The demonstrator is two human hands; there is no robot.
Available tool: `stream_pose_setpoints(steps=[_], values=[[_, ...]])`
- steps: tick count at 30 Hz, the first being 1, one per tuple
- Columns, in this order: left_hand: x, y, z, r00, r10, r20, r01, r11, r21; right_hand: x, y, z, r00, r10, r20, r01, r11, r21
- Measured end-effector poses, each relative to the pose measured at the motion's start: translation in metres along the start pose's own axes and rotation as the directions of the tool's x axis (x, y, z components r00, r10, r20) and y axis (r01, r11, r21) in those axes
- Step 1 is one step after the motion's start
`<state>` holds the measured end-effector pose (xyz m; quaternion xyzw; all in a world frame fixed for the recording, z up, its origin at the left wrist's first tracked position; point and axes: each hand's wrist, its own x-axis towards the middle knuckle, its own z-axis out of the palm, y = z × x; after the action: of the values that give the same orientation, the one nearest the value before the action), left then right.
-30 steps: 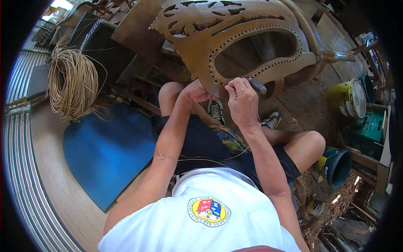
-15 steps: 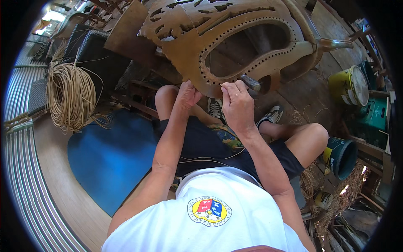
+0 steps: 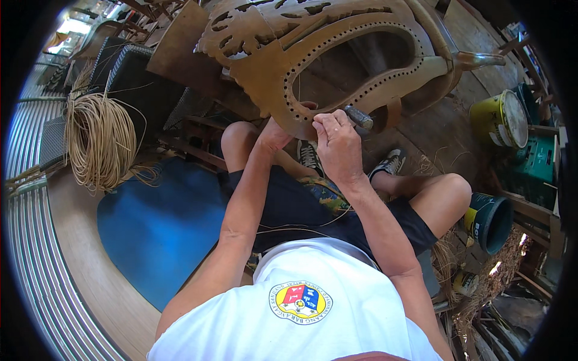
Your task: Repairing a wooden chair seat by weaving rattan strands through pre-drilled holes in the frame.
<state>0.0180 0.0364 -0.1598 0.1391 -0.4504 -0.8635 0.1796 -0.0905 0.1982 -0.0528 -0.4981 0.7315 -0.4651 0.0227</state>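
Note:
A carved brown wooden chair frame (image 3: 265,78) lies tilted before me, with a row of small holes round its curved opening. My left hand (image 3: 276,135) reaches beneath the frame's near edge; some fingertips show inside the opening, but most of its fingers are hidden. On top of that edge, beside the holes, my right hand (image 3: 340,144) is closed in a pinch; what it pinches is too small to make out. A grey cylindrical piece (image 3: 359,117) sticks out just beyond its knuckles. One thin pale strand (image 3: 299,90) runs across the opening near its left end.
To the left hangs a big coil of cane (image 3: 101,141), above a blue sheet (image 3: 162,231). A yellow lidded bucket (image 3: 498,119), a green crate (image 3: 536,159) and a dark tipped bucket (image 3: 490,224) stand at right. Another thin strand (image 3: 289,229) crosses my lap.
My left hand has slid from the frame's edge to underneath it, its fingertips coming up in the opening. The right hand has shifted slightly left and up, still pinched.

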Motion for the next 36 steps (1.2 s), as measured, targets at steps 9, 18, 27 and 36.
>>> stream_pose_setpoints(steps=[9,18,27,36], values=[[-0.003,0.002,0.006,0.995,0.04,-0.09,-0.065,0.955,-0.29,-0.002,0.003,0.002,1.0,0.025,-0.019,-0.024,0.999,0.02],[-0.007,-0.002,0.015,0.991,0.104,-0.085,-0.13,0.909,-0.397,-0.002,0.005,0.0,0.999,0.037,-0.012,-0.036,0.996,0.078],[-0.016,0.004,-0.018,0.978,0.088,-0.192,-0.135,0.959,-0.25,-0.013,0.011,-0.004,0.998,0.004,-0.069,0.004,0.994,0.11],[-0.023,0.065,-0.037,0.951,0.047,-0.307,0.245,0.496,0.833,-0.015,0.008,-0.006,0.994,0.104,-0.034,-0.099,0.988,0.118]])
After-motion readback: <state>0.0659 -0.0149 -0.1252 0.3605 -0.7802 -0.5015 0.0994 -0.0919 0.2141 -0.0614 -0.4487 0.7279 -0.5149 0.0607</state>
